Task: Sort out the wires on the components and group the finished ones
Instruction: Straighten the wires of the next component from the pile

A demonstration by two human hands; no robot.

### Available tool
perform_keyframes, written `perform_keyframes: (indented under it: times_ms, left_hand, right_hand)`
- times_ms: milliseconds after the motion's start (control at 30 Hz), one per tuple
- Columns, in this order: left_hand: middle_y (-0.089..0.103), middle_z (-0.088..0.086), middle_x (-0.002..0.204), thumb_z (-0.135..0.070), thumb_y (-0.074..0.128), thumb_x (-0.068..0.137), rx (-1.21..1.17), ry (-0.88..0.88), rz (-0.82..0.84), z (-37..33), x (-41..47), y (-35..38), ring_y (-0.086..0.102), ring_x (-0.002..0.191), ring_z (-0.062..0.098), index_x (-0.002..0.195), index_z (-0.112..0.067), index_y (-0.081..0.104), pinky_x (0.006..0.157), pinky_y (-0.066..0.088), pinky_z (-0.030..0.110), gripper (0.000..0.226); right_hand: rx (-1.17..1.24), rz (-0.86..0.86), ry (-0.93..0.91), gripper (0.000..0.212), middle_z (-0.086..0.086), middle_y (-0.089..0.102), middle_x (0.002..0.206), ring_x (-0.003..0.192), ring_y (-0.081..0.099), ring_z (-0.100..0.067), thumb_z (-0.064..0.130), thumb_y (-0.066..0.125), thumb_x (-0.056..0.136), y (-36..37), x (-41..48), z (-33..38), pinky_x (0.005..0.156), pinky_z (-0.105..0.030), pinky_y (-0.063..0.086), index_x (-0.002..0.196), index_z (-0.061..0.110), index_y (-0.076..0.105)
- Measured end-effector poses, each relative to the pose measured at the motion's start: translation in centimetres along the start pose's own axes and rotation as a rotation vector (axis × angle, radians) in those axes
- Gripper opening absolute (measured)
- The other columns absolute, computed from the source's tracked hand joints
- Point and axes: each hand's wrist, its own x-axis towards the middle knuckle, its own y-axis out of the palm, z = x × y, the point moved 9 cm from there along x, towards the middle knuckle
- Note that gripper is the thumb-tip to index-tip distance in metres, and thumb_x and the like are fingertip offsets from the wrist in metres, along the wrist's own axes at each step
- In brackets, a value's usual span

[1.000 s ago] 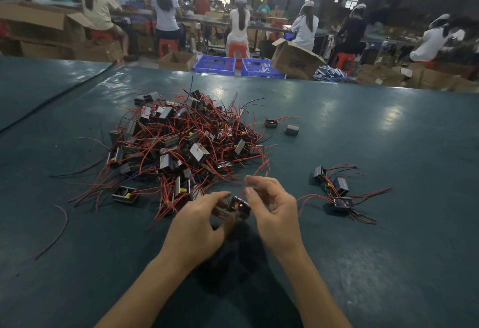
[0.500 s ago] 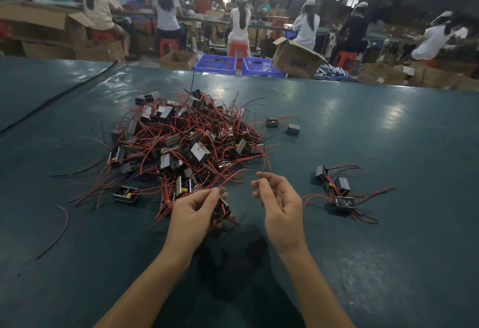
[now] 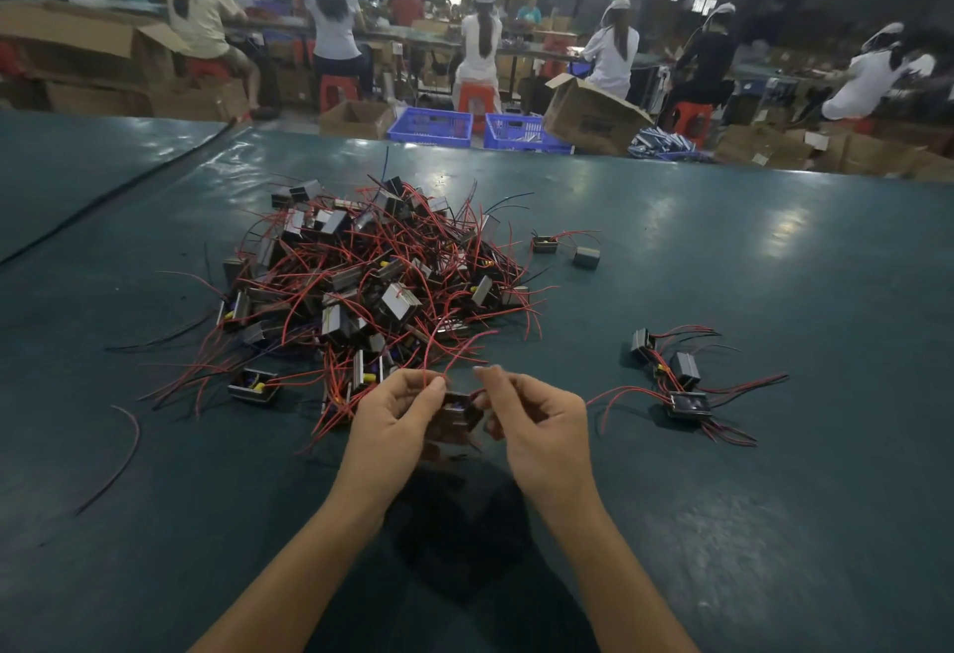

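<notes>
A big tangled pile of small black components [image 3: 371,286] with red and black wires lies on the green table [image 3: 722,260] ahead of me. My left hand [image 3: 392,420] grips one small component [image 3: 459,410] just in front of the pile and pinches one of its red wires. My right hand [image 3: 537,420] is right beside it, its fingers curled and pinching a red wire of that same component. To the right lies a small group of three components [image 3: 676,384] with their wires spread out.
Two stray components [image 3: 565,249] lie just right of the pile. A loose wire [image 3: 124,451] curves on the table at the left. Beyond the far table edge are blue crates [image 3: 480,128], cardboard boxes and several seated people.
My right hand, open and apart half a second ago, has come back to the component and taken a wire. My left hand has lifted the component slightly and turned it toward the right hand.
</notes>
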Motion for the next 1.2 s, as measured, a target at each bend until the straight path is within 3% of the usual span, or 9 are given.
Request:
perform_keyframes:
  times_ms: [133,267,367,433,567,667,733,933,1200]
  left_hand:
    - [0.071,0.0,0.075,-0.012,0.054,0.096,-0.081,-0.041,0.117,0.4,-0.1,1.3,0.071,0.071,0.016,0.089,-0.01,0.06,0.058,0.055,0.023,0.01]
    - [0.07,0.017,0.087,-0.012,0.058,0.092,-0.149,-0.071,0.153,0.3,-0.2,1.5,0.07,0.074,0.032,0.077,-0.016,0.058,0.058,0.058,0.031,0.016]
    - [0.072,0.009,0.082,-0.014,0.064,0.088,-0.071,-0.017,0.203,-0.2,-0.4,1.8,0.071,0.074,0.023,0.059,-0.024,0.057,0.063,0.057,0.028,0.031]
    - [0.074,0.006,0.081,-0.003,0.063,0.089,0.002,0.036,0.195,-0.5,-0.6,1.8,0.07,0.075,0.02,0.056,-0.017,0.048,0.065,0.056,0.026,0.04]
    - [0.061,0.004,0.065,0.0,0.067,0.087,0.11,0.093,0.125,-0.8,-0.5,1.4,0.059,0.066,0.025,0.066,-0.011,0.047,0.063,0.05,0.034,0.031]
    - [0.071,0.004,0.075,-0.004,0.065,0.089,0.121,0.119,0.097,-1.2,-0.5,1.4,0.069,0.072,0.017,0.089,-0.009,0.062,0.065,0.056,0.024,0.006]
    - [0.075,0.002,0.08,-0.007,0.06,0.094,0.111,0.135,0.119,-1.4,-0.7,1.7,0.072,0.076,0.012,0.096,-0.013,0.068,0.065,0.055,0.019,0.011]
    - [0.073,0.004,0.073,-0.017,0.058,0.095,0.211,0.172,0.059,-1.4,-0.3,0.7,0.071,0.07,0.015,0.082,-0.012,0.072,0.064,0.055,0.021,0.019]
    - [0.073,0.0,0.073,-0.016,0.059,0.095,0.173,0.154,0.062,-1.3,-0.2,0.7,0.071,0.071,0.013,0.084,-0.015,0.072,0.063,0.054,0.018,0.016]
  right_hand:
    - [0.14,-0.086,0.137,0.02,-0.002,0.067,0.062,0.05,0.055,-0.008,0.038,0.068,0.079,-0.9,0.1,-0.9,0.05,-0.019,0.047,0.075,0.02,0.077]
    - [0.23,-0.11,0.214,0.011,-0.004,0.07,0.066,0.049,0.056,-0.007,0.031,0.076,0.069,-1.4,0.1,-1.5,0.047,-0.018,0.046,0.072,0.021,0.077]
    - [0.254,-0.046,0.239,0.01,-0.002,0.072,0.068,0.054,0.061,-0.005,0.026,0.078,0.069,-0.8,-0.1,-1.5,0.048,-0.016,0.047,0.074,0.017,0.077]
    - [0.228,0.016,0.249,0.007,-0.002,0.073,0.071,0.057,0.064,-0.005,0.021,0.079,0.071,-0.2,-0.2,-1.5,0.049,-0.016,0.048,0.076,0.016,0.076]
    - [0.128,0.029,0.269,0.007,-0.004,0.074,0.073,0.06,0.066,-0.007,0.012,0.076,0.082,0.0,-0.4,-2.0,0.051,-0.016,0.049,0.078,0.017,0.077]
    - [0.124,0.002,0.278,0.012,-0.004,0.074,0.075,0.064,0.068,-0.01,0.012,0.074,0.084,-0.1,-0.4,-2.3,0.052,-0.021,0.052,0.078,0.022,0.078]
    - [0.141,0.004,0.282,0.015,-0.003,0.075,0.077,0.066,0.068,-0.011,0.009,0.073,0.085,-0.1,-0.4,-2.4,0.053,-0.022,0.053,0.081,0.023,0.078]
    - [0.124,-0.026,0.271,0.018,-0.002,0.074,0.083,0.063,0.064,-0.008,0.006,0.073,0.085,-0.4,-0.2,-2.5,0.05,-0.02,0.05,0.099,0.017,0.073]
    - [0.017,0.007,0.259,0.011,0.003,0.073,0.076,0.06,0.062,-0.004,0.013,0.071,0.088,-0.6,-0.1,-2.4,0.05,-0.016,0.048,0.084,0.023,0.076]
